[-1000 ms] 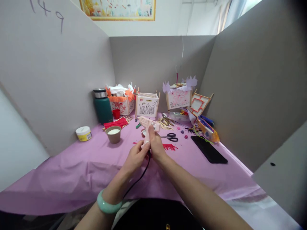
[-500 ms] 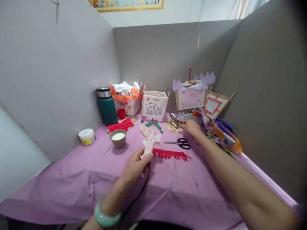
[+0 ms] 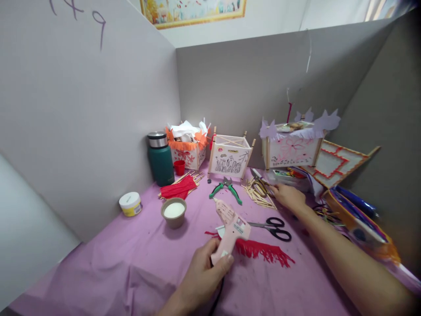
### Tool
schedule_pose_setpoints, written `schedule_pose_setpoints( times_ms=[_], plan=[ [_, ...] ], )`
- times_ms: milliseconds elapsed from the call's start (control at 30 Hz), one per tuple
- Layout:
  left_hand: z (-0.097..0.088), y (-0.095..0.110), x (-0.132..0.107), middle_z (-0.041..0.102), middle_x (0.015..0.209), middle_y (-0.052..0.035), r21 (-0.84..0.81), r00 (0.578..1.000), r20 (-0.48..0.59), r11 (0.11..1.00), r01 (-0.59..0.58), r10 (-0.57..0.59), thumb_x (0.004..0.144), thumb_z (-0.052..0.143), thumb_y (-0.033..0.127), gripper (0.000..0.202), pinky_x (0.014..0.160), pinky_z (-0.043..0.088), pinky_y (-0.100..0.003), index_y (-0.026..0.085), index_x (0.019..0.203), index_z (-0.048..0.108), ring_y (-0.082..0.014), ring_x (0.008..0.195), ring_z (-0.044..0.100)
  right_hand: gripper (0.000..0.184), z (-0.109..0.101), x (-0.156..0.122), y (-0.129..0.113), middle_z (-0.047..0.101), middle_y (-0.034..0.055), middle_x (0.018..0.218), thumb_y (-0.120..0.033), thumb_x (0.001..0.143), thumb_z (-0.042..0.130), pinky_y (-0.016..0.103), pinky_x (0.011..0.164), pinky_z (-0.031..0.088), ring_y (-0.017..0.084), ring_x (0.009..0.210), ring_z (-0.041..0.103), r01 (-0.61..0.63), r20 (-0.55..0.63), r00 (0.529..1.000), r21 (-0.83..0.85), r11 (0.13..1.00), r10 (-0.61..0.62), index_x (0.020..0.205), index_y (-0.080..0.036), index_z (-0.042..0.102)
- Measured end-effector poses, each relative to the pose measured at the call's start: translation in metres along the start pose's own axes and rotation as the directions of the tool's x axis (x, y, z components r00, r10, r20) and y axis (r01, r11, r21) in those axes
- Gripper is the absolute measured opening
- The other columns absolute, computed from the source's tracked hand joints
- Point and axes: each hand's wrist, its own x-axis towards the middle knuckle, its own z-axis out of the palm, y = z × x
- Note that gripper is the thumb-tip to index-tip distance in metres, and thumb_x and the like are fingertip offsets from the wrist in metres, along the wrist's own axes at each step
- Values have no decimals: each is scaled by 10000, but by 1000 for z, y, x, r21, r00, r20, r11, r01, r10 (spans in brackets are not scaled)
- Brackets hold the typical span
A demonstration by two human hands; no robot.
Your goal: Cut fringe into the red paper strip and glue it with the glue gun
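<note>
My left hand (image 3: 202,274) is closed round the handle of a pink glue gun (image 3: 230,226), nozzle pointing up and away, above the purple table cover (image 3: 115,263). A black cord runs down from the gun. A red paper fringe (image 3: 261,251) lies just right of the gun. My right hand (image 3: 289,196) reaches out to a pile of wooden sticks (image 3: 258,191) near the back, fingers bent over them; what they grip is unclear. Black scissors (image 3: 272,228) lie between the two hands.
Green-handled pliers (image 3: 226,189), a cup of white glue (image 3: 173,212), a yellow jar (image 3: 130,204), a green flask (image 3: 160,158), red paper strips (image 3: 179,188) and three paper lantern boxes (image 3: 230,156) stand toward the back. Grey partition walls (image 3: 82,114) close in three sides.
My right hand let go of the glue gun and reached right to the stick pile. The left hand kept the gun. The view shifted left and closer to the table.
</note>
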Motion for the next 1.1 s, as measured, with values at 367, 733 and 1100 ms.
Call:
schedule_pose_setpoints(
  times_ms=[367,733,1100],
  plan=[
    [3,0,-7,512,733,8,-82,995,-92,996,-45,38,804,602,412,278,549,319,-216,148,876,556,-102,619,432,279,-12,-16,-4,686,217,956,-215,823,494,362,724,447,304,890,647,13,-95,995,131,991,0,926,-99,726],
    [30,10,-39,485,660,35,-256,980,-23,947,-195,195,791,602,498,363,418,254,-197,157,874,508,-46,458,343,261,-90,-236,-21,660,54,889,-358,882,511,308,739,466,183,793,596,645,-691,716,597,478,-103,1001,-193,675],
    [47,5,-45,468,663,30,-314,983,24,935,-166,183,819,572,492,348,438,260,-194,163,903,493,-60,506,372,103,-90,-276,-16,611,34,873,-240,870,574,278,692,448,160,806,577,749,-768,623,534,391,-146,927,-218,658]
  ],
)
